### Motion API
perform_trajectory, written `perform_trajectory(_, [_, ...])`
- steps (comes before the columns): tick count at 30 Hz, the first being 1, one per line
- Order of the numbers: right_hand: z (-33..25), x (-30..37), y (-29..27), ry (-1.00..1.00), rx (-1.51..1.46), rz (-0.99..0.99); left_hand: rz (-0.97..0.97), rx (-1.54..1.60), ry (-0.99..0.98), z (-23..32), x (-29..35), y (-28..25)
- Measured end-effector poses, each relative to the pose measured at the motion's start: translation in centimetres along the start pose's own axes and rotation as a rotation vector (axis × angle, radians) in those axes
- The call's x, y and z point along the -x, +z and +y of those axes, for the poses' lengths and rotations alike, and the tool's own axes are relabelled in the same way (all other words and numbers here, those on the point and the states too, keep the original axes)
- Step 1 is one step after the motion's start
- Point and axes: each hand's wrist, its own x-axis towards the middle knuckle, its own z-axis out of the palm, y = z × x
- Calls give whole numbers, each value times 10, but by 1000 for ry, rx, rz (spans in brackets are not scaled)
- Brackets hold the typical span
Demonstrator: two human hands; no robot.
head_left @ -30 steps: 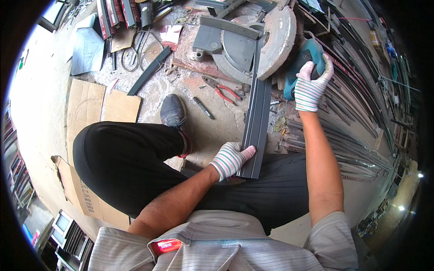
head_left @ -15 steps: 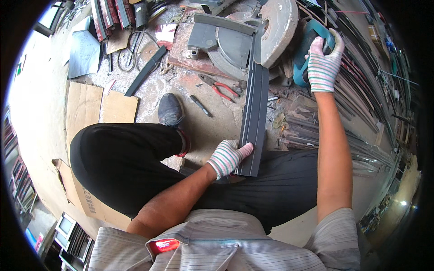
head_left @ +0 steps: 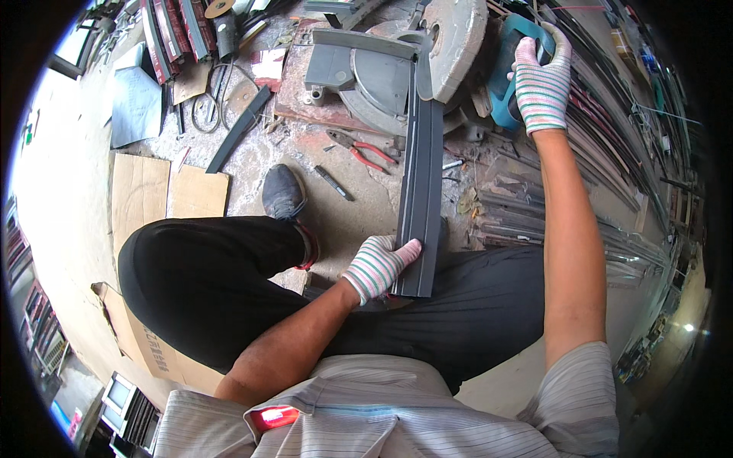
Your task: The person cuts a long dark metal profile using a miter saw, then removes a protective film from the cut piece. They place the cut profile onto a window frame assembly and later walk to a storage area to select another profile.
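My left hand (head_left: 379,266), in a striped knit glove, grips the near end of a long dark grey metal profile (head_left: 422,183), thumb on top and fingers beneath. The profile runs away from me onto the base of a miter saw (head_left: 366,72), beneath its round guard (head_left: 456,49). My right hand (head_left: 544,88), gloved alike, is wrapped round the teal saw handle (head_left: 507,95) at the right. Whether its trigger is pressed I cannot tell. The blade's cutting edge is hidden behind the guard and the profile.
Red-handled pliers (head_left: 362,147) and a dark marker (head_left: 334,183) lie left of the profile. A short dark strip (head_left: 238,131) and cardboard (head_left: 197,192) are farther left. Bundled profiles (head_left: 174,34) stand at the far left; many long strips (head_left: 603,145) lie along the right.
The whole view has shifted slightly, moving the saw and floor items a little left and up in the picture. Both hands keep their holds on the profile and the saw handle.
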Motion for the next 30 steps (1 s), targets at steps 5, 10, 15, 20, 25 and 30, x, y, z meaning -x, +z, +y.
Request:
perform_trajectory(5, [1,1,0,-8,8,6,5,8,67,1,4,0])
perform_trajectory(10, [4,6,-1,-17,23,15,-1,-47,44,15,12,3])
perform_trajectory(15, [9,14,1,-34,17,34,6,-18,35,13,11,3])
perform_trajectory(20, [20,19,1,-96,74,60,12,-37,-6,6,5,0])
perform_trajectory(25, [19,25,3,-96,51,59,0,-34,17,6,4,-1])
perform_trajectory(30, [19,31,4,-75,30,53,3,-2,49,2,4,0])
